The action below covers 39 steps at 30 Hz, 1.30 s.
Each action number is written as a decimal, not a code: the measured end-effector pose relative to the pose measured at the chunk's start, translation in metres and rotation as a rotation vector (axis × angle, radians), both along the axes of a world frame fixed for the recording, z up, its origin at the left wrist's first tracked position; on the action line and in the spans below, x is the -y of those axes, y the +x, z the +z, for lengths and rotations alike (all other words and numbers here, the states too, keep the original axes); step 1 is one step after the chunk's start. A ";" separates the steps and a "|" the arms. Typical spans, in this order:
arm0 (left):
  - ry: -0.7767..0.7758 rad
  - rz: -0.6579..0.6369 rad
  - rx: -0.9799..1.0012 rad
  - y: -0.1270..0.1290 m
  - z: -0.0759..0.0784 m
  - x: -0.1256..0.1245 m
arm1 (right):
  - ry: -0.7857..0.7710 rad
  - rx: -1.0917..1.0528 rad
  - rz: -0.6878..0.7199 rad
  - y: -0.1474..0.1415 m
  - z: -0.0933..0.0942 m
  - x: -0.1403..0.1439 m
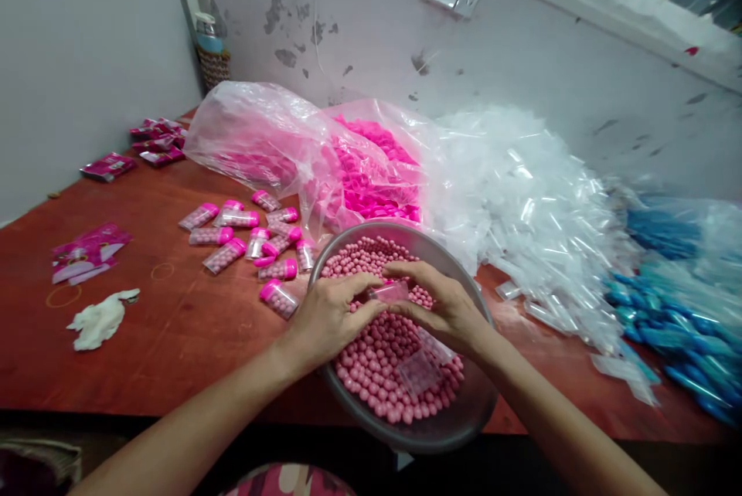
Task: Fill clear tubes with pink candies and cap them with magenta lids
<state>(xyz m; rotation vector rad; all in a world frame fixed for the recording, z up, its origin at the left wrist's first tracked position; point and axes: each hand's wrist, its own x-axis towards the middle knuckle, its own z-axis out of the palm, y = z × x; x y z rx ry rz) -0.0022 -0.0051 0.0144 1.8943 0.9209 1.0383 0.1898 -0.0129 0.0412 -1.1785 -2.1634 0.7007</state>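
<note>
Over a grey bowl (490, 395) of small pink balls (371, 372), my two hands meet at a small clear plastic tube (394, 292). My left hand (330, 314) is closed, with thumb and fingers pinching the tube's left end. My right hand (449, 303) pinches the same tube from the other side. Whether a cap is on it, I cannot make out. Another clear tube (418, 372) lies on the balls below my right hand. Left of the bowl lie several tubes with pink caps (225, 255), filled with pink balls.
Behind the bowl, a clear bag holds pink caps (379, 171). A large heap of clear tubes (522, 202) spreads to the right, beside blue packages (689, 326). Pink packets (90, 253) and crumpled white tissue (101, 320) lie left on the red-brown table (174, 357).
</note>
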 end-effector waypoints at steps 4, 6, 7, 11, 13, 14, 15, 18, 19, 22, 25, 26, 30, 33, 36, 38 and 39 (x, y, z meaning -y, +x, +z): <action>0.001 0.101 0.067 0.000 -0.002 -0.001 | 0.177 0.458 0.101 0.016 0.003 -0.023; -0.035 0.206 0.135 0.000 -0.004 -0.003 | 0.157 0.609 0.025 0.022 -0.006 -0.041; -0.053 0.244 0.167 0.000 -0.006 -0.004 | 0.125 0.642 0.001 0.023 -0.012 -0.050; -0.051 0.300 0.218 -0.002 -0.010 -0.006 | -0.015 0.557 0.079 0.005 -0.042 -0.071; -0.032 0.310 0.210 -0.003 -0.011 -0.006 | -0.068 0.462 0.134 -0.009 -0.052 -0.072; -0.024 0.315 0.204 -0.003 -0.011 -0.006 | -0.098 0.412 0.150 -0.014 -0.055 -0.071; -0.015 0.319 0.198 -0.004 -0.011 -0.006 | -0.123 0.366 0.156 -0.017 -0.056 -0.069; 0.008 0.332 0.181 -0.004 -0.011 -0.006 | -0.207 0.224 0.129 -0.017 -0.051 -0.061; 0.012 0.332 0.173 -0.004 -0.011 -0.006 | -0.284 0.118 0.112 -0.014 -0.047 -0.058; 0.008 0.302 0.121 -0.002 -0.011 -0.006 | -0.578 -0.326 0.060 -0.009 -0.036 -0.045; -0.016 0.221 0.061 -0.001 -0.007 -0.006 | -0.672 -0.584 0.012 -0.011 -0.030 -0.032; -0.027 0.191 0.053 0.000 -0.005 -0.006 | -0.671 -0.609 0.004 -0.013 -0.029 -0.028; -0.064 0.096 0.068 -0.002 0.002 -0.007 | -0.605 -0.570 -0.004 -0.017 -0.020 -0.017; -0.092 0.056 0.083 -0.003 0.001 -0.010 | -0.496 -0.479 -0.047 -0.008 -0.010 -0.014; -0.120 0.071 0.140 -0.003 -0.004 -0.013 | -0.309 -0.163 -0.095 0.006 -0.005 -0.016; -0.149 0.094 0.181 -0.003 -0.008 -0.015 | -0.185 0.166 -0.140 0.013 -0.008 -0.021; -0.165 0.096 0.190 -0.003 -0.009 -0.015 | -0.147 0.311 -0.161 0.015 -0.011 -0.023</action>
